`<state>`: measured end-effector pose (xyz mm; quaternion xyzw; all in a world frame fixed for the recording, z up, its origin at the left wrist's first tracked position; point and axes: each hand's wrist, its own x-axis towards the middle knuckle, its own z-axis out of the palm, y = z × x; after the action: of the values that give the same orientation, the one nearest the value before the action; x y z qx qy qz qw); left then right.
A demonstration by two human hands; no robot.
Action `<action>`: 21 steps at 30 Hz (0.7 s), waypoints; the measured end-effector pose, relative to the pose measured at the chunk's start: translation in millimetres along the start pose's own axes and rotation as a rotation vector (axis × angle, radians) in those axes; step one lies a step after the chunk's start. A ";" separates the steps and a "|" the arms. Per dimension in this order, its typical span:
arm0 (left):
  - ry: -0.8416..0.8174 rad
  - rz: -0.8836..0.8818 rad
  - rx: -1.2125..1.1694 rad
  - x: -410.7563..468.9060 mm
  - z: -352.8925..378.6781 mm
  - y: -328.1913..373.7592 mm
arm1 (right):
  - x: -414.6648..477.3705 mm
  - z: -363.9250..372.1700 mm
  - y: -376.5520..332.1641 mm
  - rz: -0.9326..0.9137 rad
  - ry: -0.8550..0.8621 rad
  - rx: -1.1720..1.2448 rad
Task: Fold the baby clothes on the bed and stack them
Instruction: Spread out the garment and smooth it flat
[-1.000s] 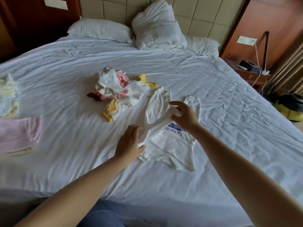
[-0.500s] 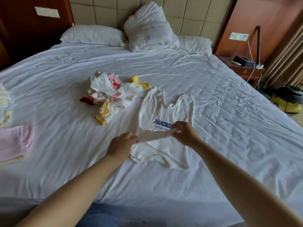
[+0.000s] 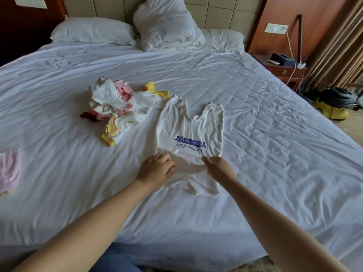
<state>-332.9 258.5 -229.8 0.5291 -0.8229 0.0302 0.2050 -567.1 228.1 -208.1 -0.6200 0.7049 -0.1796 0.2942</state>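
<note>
Counting what lies on the bed (image 3: pixel 275 154): one white bodysuit (image 3: pixel 190 124) spread in the middle of the frame, one loose heap of unfolded clothes (image 3: pixel 121 110) just to its upper left, and one pink folded piece (image 3: pixel 7 171) cut by the left edge. At the top of the frame lie two flat pillows (image 3: pixel 92 31) with one bunched white duvet (image 3: pixel 165 26) between them. Two hands work at the bodysuit's waist. The left hand (image 3: pixel 156 169) sits on its left edge with the fingers bent down onto the cloth; whether they pinch it I cannot tell. The right hand (image 3: pixel 219 167) lies released on the cloth, fingers stretched out toward the blue print.

Half a second ago both hands pinched a raised fold between them, hiding part of the print. Now the garment lies flat, straps toward the pillows, the whole blue banner and lettering showing, and the hands are lower on it. The pale stack that showed at the left edge then is out of frame now.

The bed's near edge crosses the bottom of the frame, close below the forearms. Its right edge slopes down the right side, past a wooden nightstand (image 3: pixel 282 69) and a yellow and black thing on the floor (image 3: pixel 334 107). Bare, wrinkled sheet stretches right of the bodysuit and between it and the near edge; the heap nearly touches its left strap.
</note>
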 end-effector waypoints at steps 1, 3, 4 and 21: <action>-0.025 0.002 -0.015 2.5 2.3 2.8 | 0.3 0.3 -1.5 0.028 -0.039 -0.040; -0.098 0.003 -0.042 3.8 8.9 6.5 | 1.2 2.2 -2.3 0.072 -0.082 -0.087; -0.144 -0.025 -0.071 2.7 10.6 7.6 | 1.7 3.5 -1.3 0.089 -0.095 -0.081; -0.253 -0.085 -0.167 -2.7 15.2 1.9 | 0.5 -1.8 -12.4 0.179 0.061 0.565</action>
<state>-338.2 257.6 -244.4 0.5440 -0.8188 -0.1139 0.1439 -558.8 225.3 -199.2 -0.4433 0.6873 -0.3608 0.4483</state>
